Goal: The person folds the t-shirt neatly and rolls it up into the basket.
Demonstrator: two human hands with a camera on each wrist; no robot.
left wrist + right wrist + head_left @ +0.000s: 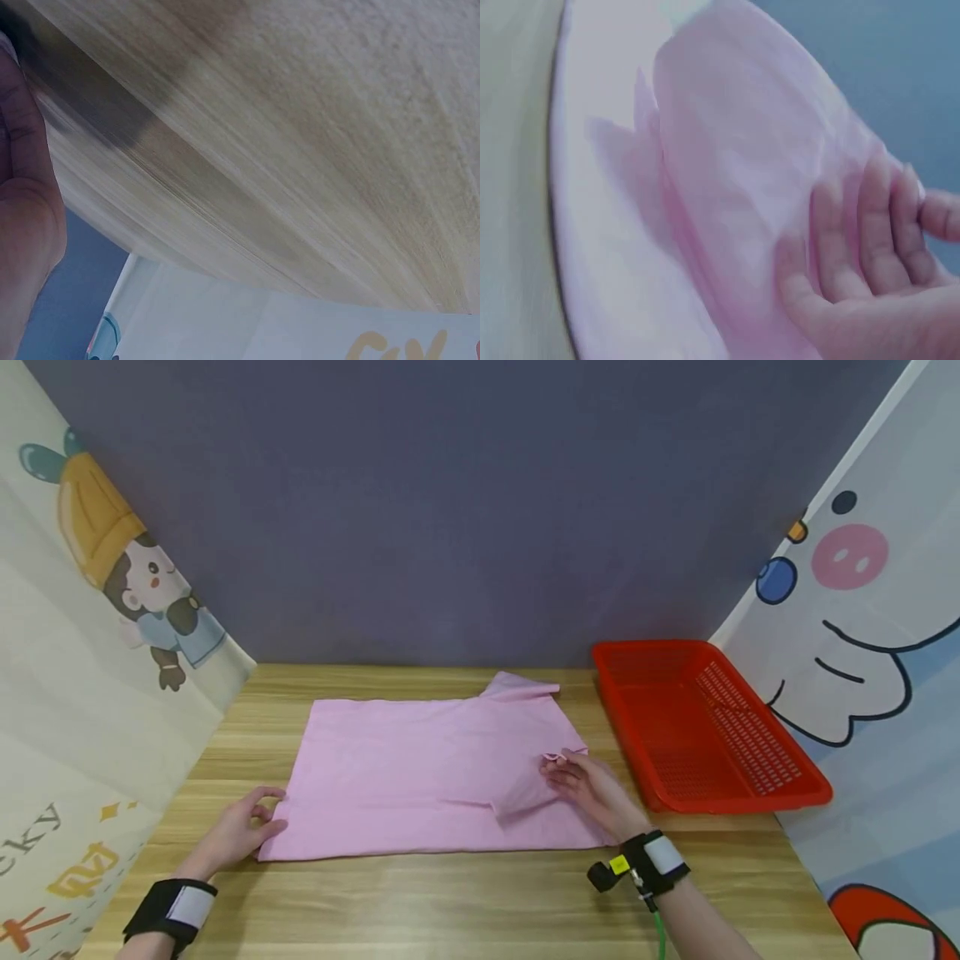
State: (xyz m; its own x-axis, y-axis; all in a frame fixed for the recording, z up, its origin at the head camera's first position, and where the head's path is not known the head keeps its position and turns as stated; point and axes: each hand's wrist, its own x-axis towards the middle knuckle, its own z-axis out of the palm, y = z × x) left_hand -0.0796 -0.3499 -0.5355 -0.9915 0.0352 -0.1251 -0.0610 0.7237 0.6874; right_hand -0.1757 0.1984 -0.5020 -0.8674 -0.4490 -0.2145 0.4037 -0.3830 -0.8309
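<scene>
A pink cloth [390,760] lies spread on the wooden table, its kind not clear. At its front left corner my left hand [238,827] rests with thumb and forefinger apart, their tips touching the edge. Only part of my left hand [26,202] shows in the left wrist view, and its fingertips are out of sight. Near the cloth's right side my right hand [588,785] pinches a raised part of it, which drapes down to the left. In the right wrist view the fingers [877,232] curl against this lifted cloth [735,150], with the thumb across from them.
A red plastic basket [645,760] with perforated sides stands to the right, close to my right hand. Behind the wooden table [420,902] rises a dark grey panel [450,510]. Printed curtains [97,710] hang at both sides. A crumpled flap of cloth sticks up at the back right.
</scene>
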